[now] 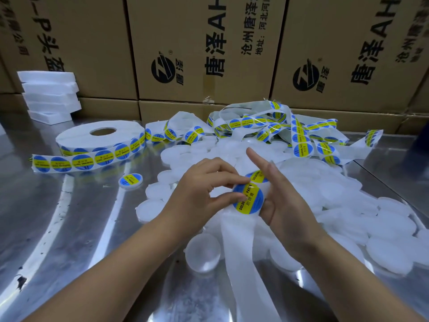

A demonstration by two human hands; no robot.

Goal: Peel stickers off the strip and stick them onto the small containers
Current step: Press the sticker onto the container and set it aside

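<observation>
A round blue and yellow sticker [249, 199] sits on the white backing strip [234, 240] at the middle of the view. My left hand [204, 194] pinches the sticker's left edge between thumb and fingertips. My right hand [282, 203] holds the strip from behind, its index finger pointing up. Behind my right fingers the strip carries a second sticker [256, 176]. Several small white containers [343, 205] lie in a heap under and to the right of my hands. One labelled container [130, 180] lies apart on the left.
A big sticker roll [99, 138] lies at the left on the shiny metal table [69, 228], its strip running out left. A tangle of sticker strip [274, 126] lies behind the heap. White foam blocks [50, 96] are stacked far left. Cardboard boxes [204, 43] wall off the back.
</observation>
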